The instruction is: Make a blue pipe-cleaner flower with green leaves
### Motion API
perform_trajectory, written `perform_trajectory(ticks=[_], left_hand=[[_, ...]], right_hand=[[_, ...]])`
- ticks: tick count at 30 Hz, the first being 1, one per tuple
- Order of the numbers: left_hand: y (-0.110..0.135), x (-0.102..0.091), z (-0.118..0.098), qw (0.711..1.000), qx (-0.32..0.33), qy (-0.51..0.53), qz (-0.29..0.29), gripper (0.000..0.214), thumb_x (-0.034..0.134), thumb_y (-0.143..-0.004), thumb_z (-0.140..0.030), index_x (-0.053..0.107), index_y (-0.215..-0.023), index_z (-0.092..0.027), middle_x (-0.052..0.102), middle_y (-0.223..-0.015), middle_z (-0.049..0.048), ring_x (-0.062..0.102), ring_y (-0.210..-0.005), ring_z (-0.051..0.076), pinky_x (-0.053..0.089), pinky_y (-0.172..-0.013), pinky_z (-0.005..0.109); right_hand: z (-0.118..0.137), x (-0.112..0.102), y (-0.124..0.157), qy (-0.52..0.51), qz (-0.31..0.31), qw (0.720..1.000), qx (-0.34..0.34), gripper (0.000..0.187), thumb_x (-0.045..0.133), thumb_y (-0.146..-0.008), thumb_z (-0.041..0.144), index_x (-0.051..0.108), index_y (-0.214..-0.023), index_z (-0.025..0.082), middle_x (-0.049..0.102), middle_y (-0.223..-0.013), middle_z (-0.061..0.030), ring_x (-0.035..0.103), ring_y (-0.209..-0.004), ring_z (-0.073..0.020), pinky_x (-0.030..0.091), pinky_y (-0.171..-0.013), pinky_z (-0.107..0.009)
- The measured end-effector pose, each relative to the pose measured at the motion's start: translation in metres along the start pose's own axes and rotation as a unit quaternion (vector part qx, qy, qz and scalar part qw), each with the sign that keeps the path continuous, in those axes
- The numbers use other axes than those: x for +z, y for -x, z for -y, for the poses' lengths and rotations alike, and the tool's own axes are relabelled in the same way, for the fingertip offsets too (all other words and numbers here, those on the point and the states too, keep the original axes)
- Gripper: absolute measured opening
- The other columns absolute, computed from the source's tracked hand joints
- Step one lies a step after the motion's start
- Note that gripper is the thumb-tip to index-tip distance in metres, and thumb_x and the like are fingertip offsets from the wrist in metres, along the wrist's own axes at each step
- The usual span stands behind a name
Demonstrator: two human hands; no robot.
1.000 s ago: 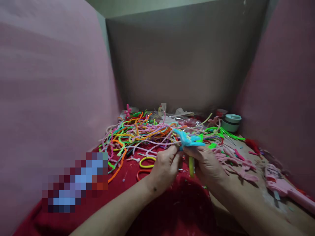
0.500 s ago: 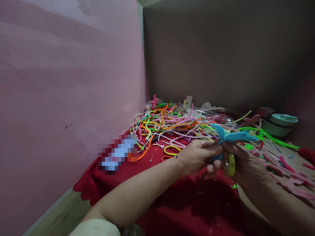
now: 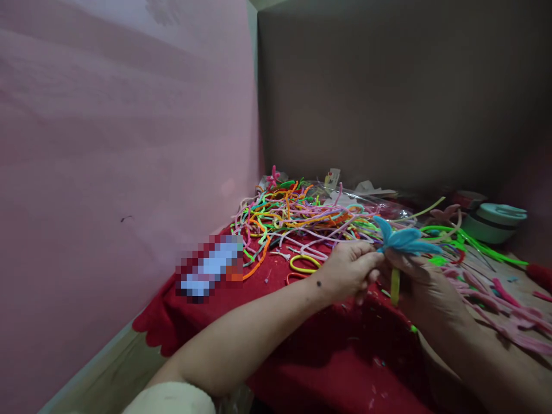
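Observation:
A blue fuzzy pipe-cleaner flower (image 3: 403,238) with several petals is held up over the red cloth. My right hand (image 3: 425,287) is closed round its underside, and the petals spread above the fingers. My left hand (image 3: 356,267) is closed in a pinch at the flower's left side, its fingertips meeting the blue near the base. A yellow-green band (image 3: 395,286), seen edge-on, hangs at my right hand's fingers; what it belongs to cannot be made out. The flower's lower part is hidden by my hands. Scissors with yellow and red handles (image 3: 304,264) lie just beyond my left wrist.
A tangled heap of many-coloured pipe cleaners (image 3: 297,215) covers the back of the red cloth (image 3: 336,368). Pink fuzzy pieces (image 3: 513,316) lie at the right. A pale green round container (image 3: 495,223) stands behind them. A pink wall (image 3: 129,144) rises at left.
The flower has turned in my hands, so more petals face the camera. My left fingers have shifted from beneath it to its left side. The yellow-green band has swung edge-on.

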State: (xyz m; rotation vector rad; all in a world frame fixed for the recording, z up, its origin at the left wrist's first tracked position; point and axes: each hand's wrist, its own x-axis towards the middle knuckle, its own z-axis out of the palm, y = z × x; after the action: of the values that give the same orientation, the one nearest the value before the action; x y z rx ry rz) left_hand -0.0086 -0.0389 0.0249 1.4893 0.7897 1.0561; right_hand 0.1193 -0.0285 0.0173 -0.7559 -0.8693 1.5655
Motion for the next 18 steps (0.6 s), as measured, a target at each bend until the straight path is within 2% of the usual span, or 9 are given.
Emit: perform_trajectory(ticks=[1, 4, 6, 8, 10, 13, 14, 15, 18], left_hand=[[0.001, 0.000, -0.001, 0.993, -0.030, 0.105, 0.041, 0.021, 0.047, -0.082, -0.033, 0.047, -0.069, -0.017, 0.038, -0.053, -0.0069, 0.030, -0.035, 0.005, 0.036, -0.034, 0.019], [0.003, -0.002, 0.001, 0.931, -0.083, 0.324, 0.147, 0.019, 0.052, -0.080, -0.033, 0.052, -0.078, -0.015, 0.032, -0.052, -0.0089, 0.018, -0.034, 0.004, 0.034, -0.028, 0.017], [0.004, -0.004, 0.003, 0.899, -0.104, 0.383, 0.187, 0.019, 0.055, -0.080, -0.033, 0.053, -0.078, -0.014, 0.029, -0.052, -0.0094, 0.012, -0.036, 0.003, 0.032, -0.026, 0.015], [0.003, -0.005, 0.004, 0.895, -0.119, 0.381, 0.201, 0.020, 0.056, -0.079, -0.034, 0.052, -0.078, -0.015, 0.028, -0.051, -0.0098, 0.010, -0.036, 0.003, 0.030, -0.025, 0.015], [0.001, -0.005, 0.002, 0.926, -0.122, 0.312, 0.175, 0.022, 0.053, -0.080, -0.038, 0.051, -0.078, -0.016, 0.030, -0.051, -0.0092, 0.015, -0.035, 0.004, 0.031, -0.027, 0.017], [-0.001, -0.003, 0.000, 0.996, -0.056, 0.048, 0.045, 0.026, 0.046, -0.083, -0.040, 0.049, -0.071, -0.017, 0.041, -0.054, -0.0055, 0.033, -0.038, 0.006, 0.033, -0.036, 0.020], [-0.001, -0.002, 0.000, 0.998, -0.008, -0.063, -0.010, 0.025, 0.046, -0.083, -0.038, 0.048, -0.068, -0.017, 0.043, -0.055, -0.0045, 0.037, -0.041, 0.007, 0.033, -0.041, 0.020], [-0.001, -0.001, 0.000, 0.985, 0.044, -0.162, -0.050, 0.023, 0.048, -0.083, -0.035, 0.048, -0.067, -0.018, 0.045, -0.055, -0.0041, 0.040, -0.046, 0.008, 0.032, -0.046, 0.021], [-0.002, -0.001, 0.003, 0.932, 0.123, -0.328, -0.095, 0.019, 0.048, -0.082, -0.024, 0.046, -0.065, -0.018, 0.042, -0.055, -0.0050, 0.037, -0.050, 0.008, 0.028, -0.052, 0.023]], right_hand=[[0.002, -0.001, 0.001, -0.008, 0.003, 1.000, 0.010, 0.019, 0.080, -0.049, 0.024, 0.066, -0.060, 0.018, 0.061, -0.053, 0.0019, 0.056, -0.045, -0.0117, 0.049, -0.047, -0.024], [0.007, -0.005, 0.004, -0.041, -0.010, 0.999, 0.031, 0.023, 0.081, -0.042, 0.021, 0.067, -0.060, 0.018, 0.063, -0.052, 0.0015, 0.057, -0.047, -0.0126, 0.050, -0.047, -0.024], [0.007, -0.007, 0.005, -0.046, -0.001, 0.998, 0.047, 0.025, 0.080, -0.042, 0.020, 0.068, -0.063, 0.019, 0.064, -0.052, 0.0013, 0.057, -0.047, -0.0133, 0.051, -0.047, -0.025], [0.007, -0.007, 0.004, -0.047, 0.012, 0.997, 0.055, 0.023, 0.079, -0.043, 0.020, 0.069, -0.063, 0.019, 0.063, -0.050, 0.0008, 0.057, -0.046, -0.0128, 0.049, -0.047, -0.024], [0.004, -0.006, 0.001, -0.056, 0.011, 0.997, 0.055, 0.019, 0.079, -0.043, 0.019, 0.067, -0.058, 0.017, 0.061, -0.047, 0.0014, 0.055, -0.043, -0.0108, 0.046, -0.045, -0.022], [0.000, -0.003, -0.005, -0.063, -0.007, 0.998, 0.027, 0.018, 0.078, -0.043, 0.019, 0.064, -0.054, 0.016, 0.059, -0.046, 0.0036, 0.051, -0.042, -0.0087, 0.043, -0.045, -0.021], [-0.002, -0.002, -0.007, -0.065, -0.007, 0.998, 0.006, 0.017, 0.078, -0.045, 0.019, 0.065, -0.057, 0.017, 0.061, -0.049, 0.0037, 0.052, -0.044, -0.0093, 0.044, -0.047, -0.022], [-0.004, -0.002, -0.009, -0.066, -0.012, 0.998, -0.008, 0.017, 0.078, -0.046, 0.019, 0.066, -0.058, 0.017, 0.063, -0.053, 0.0038, 0.053, -0.047, -0.0099, 0.045, -0.051, -0.023], [-0.011, -0.006, -0.014, -0.053, -0.016, 0.998, -0.036, 0.015, 0.077, -0.051, 0.018, 0.067, -0.062, 0.018, 0.065, -0.059, 0.0041, 0.054, -0.053, -0.0103, 0.044, -0.057, -0.024]])
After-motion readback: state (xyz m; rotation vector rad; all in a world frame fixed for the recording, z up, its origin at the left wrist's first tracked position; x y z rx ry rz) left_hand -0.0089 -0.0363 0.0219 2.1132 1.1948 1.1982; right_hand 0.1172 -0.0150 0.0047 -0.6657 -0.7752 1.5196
